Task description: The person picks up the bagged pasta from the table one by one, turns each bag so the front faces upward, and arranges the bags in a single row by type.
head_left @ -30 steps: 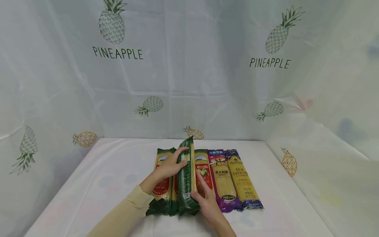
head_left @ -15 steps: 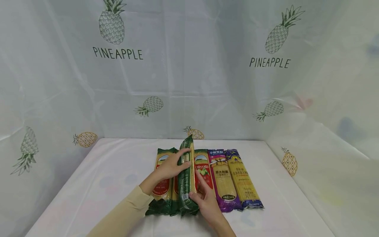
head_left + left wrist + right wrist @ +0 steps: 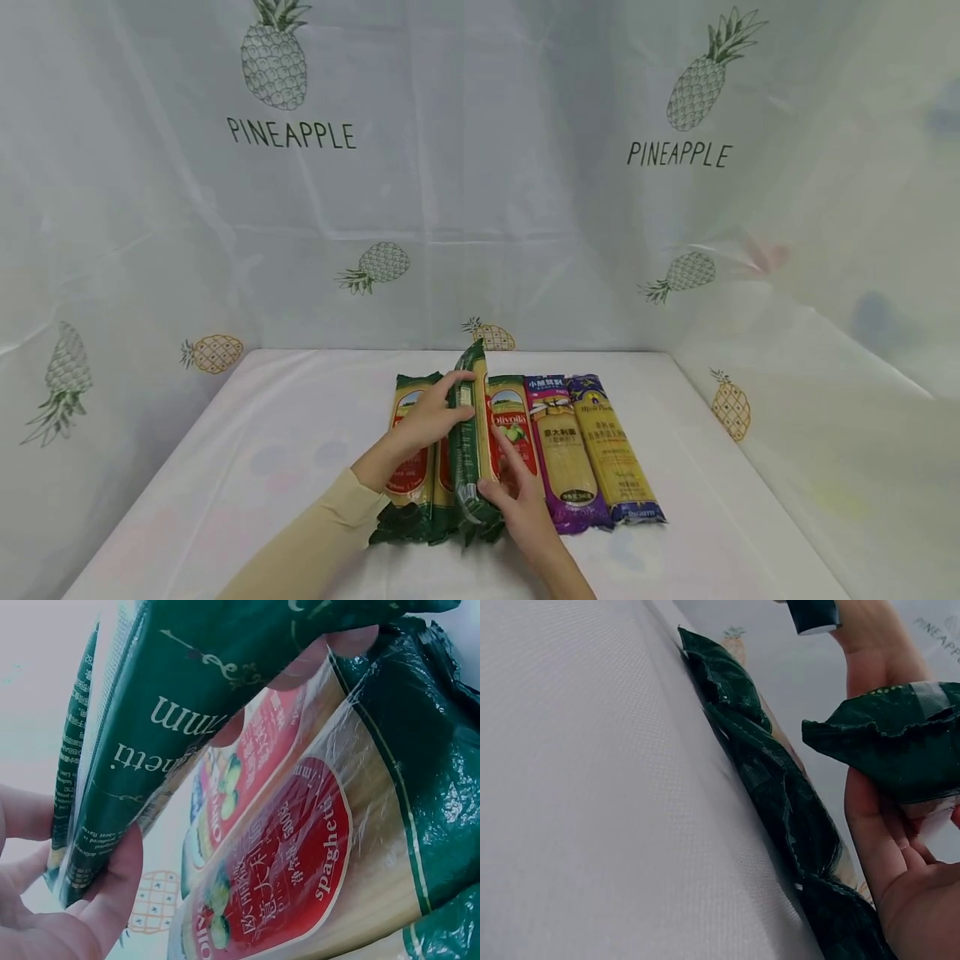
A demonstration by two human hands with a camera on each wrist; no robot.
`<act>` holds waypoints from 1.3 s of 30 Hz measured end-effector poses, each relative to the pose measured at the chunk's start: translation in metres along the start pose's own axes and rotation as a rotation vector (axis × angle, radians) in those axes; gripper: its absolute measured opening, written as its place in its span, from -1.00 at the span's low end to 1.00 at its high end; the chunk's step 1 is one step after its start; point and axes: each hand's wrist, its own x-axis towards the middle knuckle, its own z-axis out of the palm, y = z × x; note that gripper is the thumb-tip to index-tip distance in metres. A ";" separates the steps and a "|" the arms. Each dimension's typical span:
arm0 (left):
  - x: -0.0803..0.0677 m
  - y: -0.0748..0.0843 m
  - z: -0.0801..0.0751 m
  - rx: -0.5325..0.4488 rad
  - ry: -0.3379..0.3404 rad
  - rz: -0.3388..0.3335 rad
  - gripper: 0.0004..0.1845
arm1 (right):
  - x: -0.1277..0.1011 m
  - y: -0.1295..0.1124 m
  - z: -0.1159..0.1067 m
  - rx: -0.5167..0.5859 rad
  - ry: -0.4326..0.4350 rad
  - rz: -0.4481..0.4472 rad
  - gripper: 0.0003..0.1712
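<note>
A green spaghetti packet (image 3: 468, 454) is raised above a row of packets, tilted on its edge with its far end up. My left hand (image 3: 426, 419) grips its upper part from the left, thumb and fingers on either side in the left wrist view. At the near end my right hand (image 3: 523, 507) holds it, with the thumb on the near side; some of the fingers are hidden behind it. Beneath lie green-and-red spaghetti packets, one at the left (image 3: 411, 471), one mostly covered (image 3: 443, 479), and one at the right (image 3: 512, 429).
Right of these lie a purple pasta packet (image 3: 567, 454) and a yellow-and-blue spaghetti packet (image 3: 615, 450), side by side. A white cloth covers the table (image 3: 285, 467). Behind it hangs a pineapple-print curtain (image 3: 510, 183).
The held packet has turned slightly, so more of its red-and-gold front faces the head view. Both hands keep their grip almost in place. The head view has shifted a little.
</note>
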 end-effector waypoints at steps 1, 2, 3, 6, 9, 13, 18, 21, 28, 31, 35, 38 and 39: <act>0.000 0.000 -0.001 -0.013 0.001 -0.011 -0.42 | 0.000 -0.001 0.000 0.014 -0.014 0.014 -0.13; -0.001 -0.001 -0.001 -0.024 0.001 -0.020 -0.42 | 0.000 -0.001 0.001 0.027 -0.028 0.031 -0.15; -0.001 -0.001 -0.002 -0.036 0.000 -0.028 -0.41 | 0.000 -0.001 0.001 0.051 -0.048 0.049 -0.16; -0.001 -0.001 -0.004 -0.069 -0.006 -0.038 -0.41 | -0.001 -0.002 0.000 0.146 -0.099 0.107 -0.16; -0.002 0.001 -0.006 -0.101 -0.010 -0.042 -0.40 | -0.002 -0.002 0.000 0.242 -0.148 0.136 -0.17; -0.004 0.004 -0.008 -0.117 -0.026 -0.046 -0.39 | -0.003 -0.001 -0.001 0.368 -0.209 0.144 -0.17; -0.004 0.004 -0.010 -0.102 -0.093 -0.046 -0.38 | -0.003 0.000 0.001 0.339 -0.170 0.142 -0.14; -0.004 0.004 -0.010 -0.102 -0.117 -0.051 -0.39 | -0.002 0.003 0.001 0.298 -0.151 0.111 -0.13; -0.004 0.008 -0.008 -0.045 -0.116 -0.015 -0.37 | 0.000 0.006 0.006 0.210 -0.114 0.020 -0.09; -0.004 0.009 -0.009 0.007 -0.116 -0.015 -0.37 | 0.000 0.007 0.007 0.144 -0.077 -0.028 -0.08; -0.005 0.008 -0.009 0.081 -0.108 0.014 -0.36 | 0.000 0.008 0.007 0.083 -0.038 -0.072 -0.07; -0.004 0.006 -0.009 0.120 -0.094 0.041 -0.30 | 0.001 0.010 0.006 0.069 -0.039 -0.092 -0.05; -0.004 0.005 -0.009 0.129 -0.091 0.044 -0.26 | 0.001 0.011 0.006 0.062 -0.041 -0.097 -0.04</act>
